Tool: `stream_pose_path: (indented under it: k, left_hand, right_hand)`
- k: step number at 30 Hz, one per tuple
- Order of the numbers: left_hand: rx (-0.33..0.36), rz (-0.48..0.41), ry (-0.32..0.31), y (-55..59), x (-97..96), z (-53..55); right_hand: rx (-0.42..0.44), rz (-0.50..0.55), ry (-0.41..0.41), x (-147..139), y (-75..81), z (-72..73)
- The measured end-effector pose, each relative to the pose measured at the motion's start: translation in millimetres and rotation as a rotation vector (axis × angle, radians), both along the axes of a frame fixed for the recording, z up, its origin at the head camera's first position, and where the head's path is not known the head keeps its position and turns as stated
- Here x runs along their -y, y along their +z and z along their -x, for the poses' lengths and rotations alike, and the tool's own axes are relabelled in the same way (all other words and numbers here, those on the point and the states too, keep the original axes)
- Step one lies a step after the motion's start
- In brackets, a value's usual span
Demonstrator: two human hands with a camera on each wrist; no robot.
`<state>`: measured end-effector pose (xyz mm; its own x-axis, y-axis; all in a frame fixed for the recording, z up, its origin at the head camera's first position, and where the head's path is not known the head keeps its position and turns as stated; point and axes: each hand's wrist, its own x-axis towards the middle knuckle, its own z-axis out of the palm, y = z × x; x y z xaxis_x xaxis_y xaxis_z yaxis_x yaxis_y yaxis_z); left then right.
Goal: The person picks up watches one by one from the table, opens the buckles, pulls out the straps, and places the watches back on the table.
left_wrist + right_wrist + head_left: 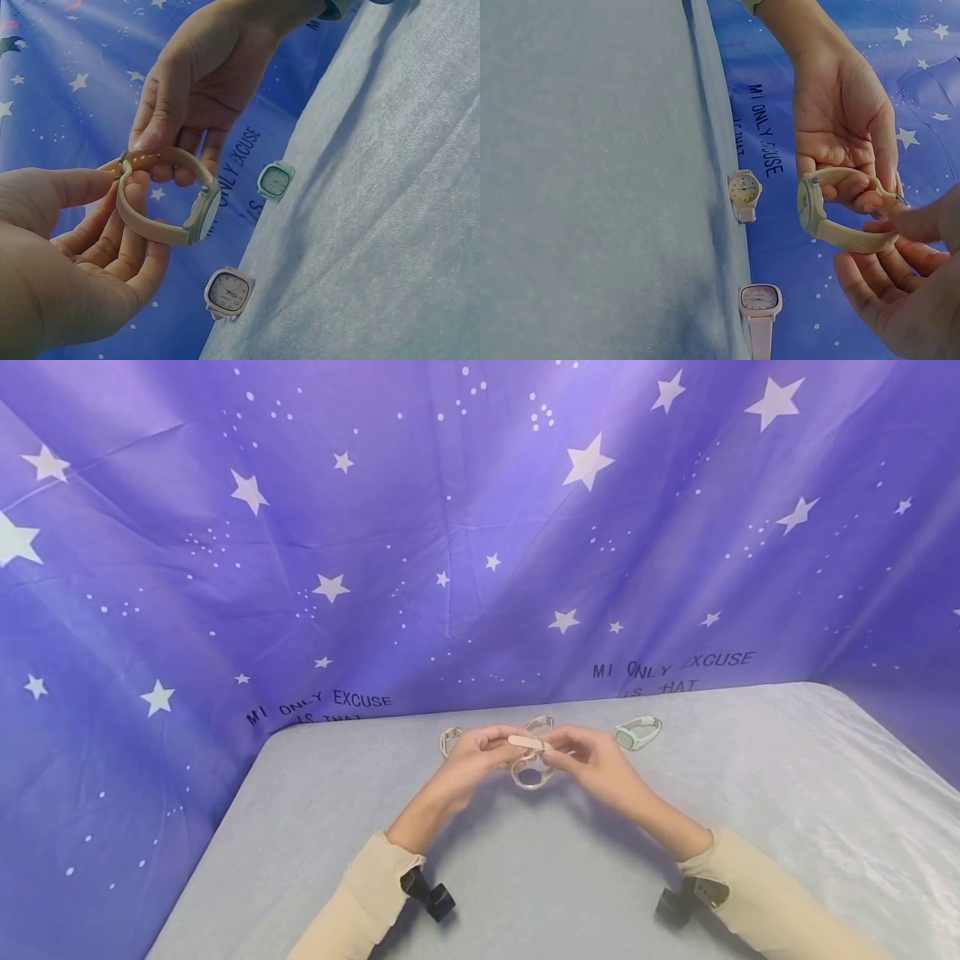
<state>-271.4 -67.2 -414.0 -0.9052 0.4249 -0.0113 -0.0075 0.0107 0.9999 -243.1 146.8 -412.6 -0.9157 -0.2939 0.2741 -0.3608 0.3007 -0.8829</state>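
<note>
A beige wristwatch [531, 785] is held up above the table between both hands, its strap forming a loop. In the left wrist view, the strap's two ends meet at the buckle, and the watch [154, 231] has its case turned to the right. My left hand [472, 762] pinches the strap near the buckle between thumb and fingers. Opposite it, my right hand [596, 762] pinches the strap by the buckle as well. From the right wrist view, the case of the watch [807, 202] faces left, with fingers of both hands around the strap.
A grey cloth-covered table [525, 877] stands against a purple star-printed curtain [450, 527]. Along its far edge lie a cream watch [745, 189], a pink watch [229, 291] and a mint green watch [637, 732]. The pink one is partly behind the hands in the head view.
</note>
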Motion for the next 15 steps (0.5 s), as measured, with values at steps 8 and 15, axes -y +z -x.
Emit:
stream_pose_path:
  k: [8,15]
  left_hand:
    - [-0.01,-0.001,-0.014,-3.0,-1.3,0.0]
    - [-0.013,0.01,0.005,-1.8,-0.7,0.5]
  right_hand:
    - [-0.011,-0.005,-0.023,0.0,-1.0,-2.1]
    - [-0.03,-0.026,-0.03,-0.9,-0.9,0.2]
